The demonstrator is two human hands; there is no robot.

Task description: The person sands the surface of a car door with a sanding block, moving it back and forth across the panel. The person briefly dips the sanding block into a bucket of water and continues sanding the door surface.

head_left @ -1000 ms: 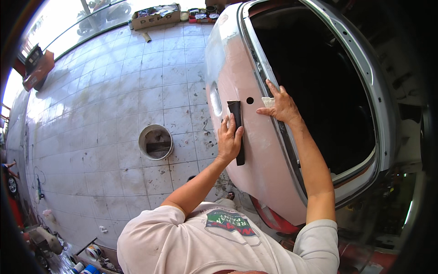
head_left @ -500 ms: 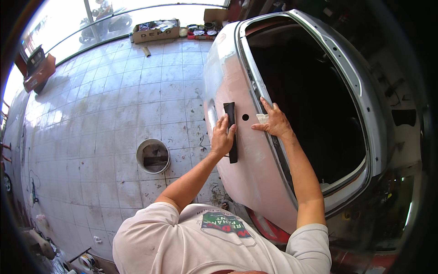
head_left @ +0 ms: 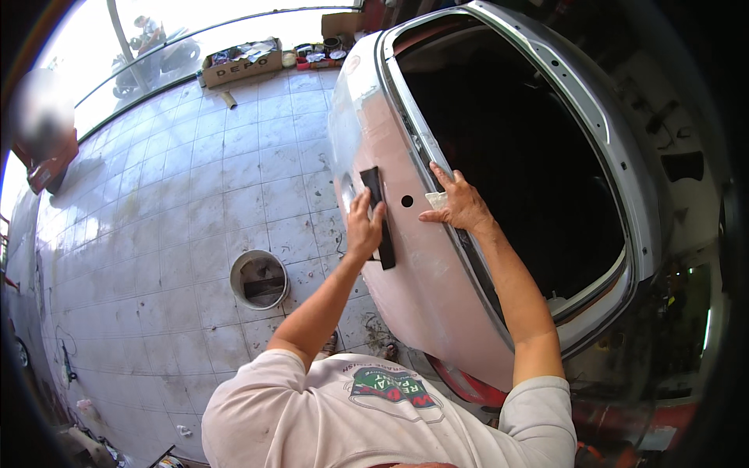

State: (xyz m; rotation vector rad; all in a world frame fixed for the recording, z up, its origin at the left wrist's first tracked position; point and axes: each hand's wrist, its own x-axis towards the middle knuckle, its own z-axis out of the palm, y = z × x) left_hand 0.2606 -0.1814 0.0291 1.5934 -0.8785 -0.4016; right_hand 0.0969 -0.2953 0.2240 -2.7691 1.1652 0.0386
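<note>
My left hand (head_left: 363,225) grips a long black block (head_left: 385,253) laid against the pinkish, patchy car body panel (head_left: 421,288), just left of a round hole (head_left: 406,201). Farther right, my right hand (head_left: 462,204) rests with spread fingers on the edge of the panel at the pale window frame (head_left: 394,74). A small whitish piece (head_left: 434,200) lies between its thumb and index finger; whether it is held is unclear. The window opening (head_left: 507,156) beside it is dark.
A bucket (head_left: 259,303) with dark contents stands on the tiled floor (head_left: 140,257) to my left. A cardboard box (head_left: 242,72) of assorted items sits along the glass front. An orange machine (head_left: 55,164), partly blurred, stands at the upper left. A red lamp (head_left: 460,374) shows below the panel.
My left hand and the black block have moved away from me along the panel, slightly leftward of the hole. My right hand stays at about the same spot on the frame.
</note>
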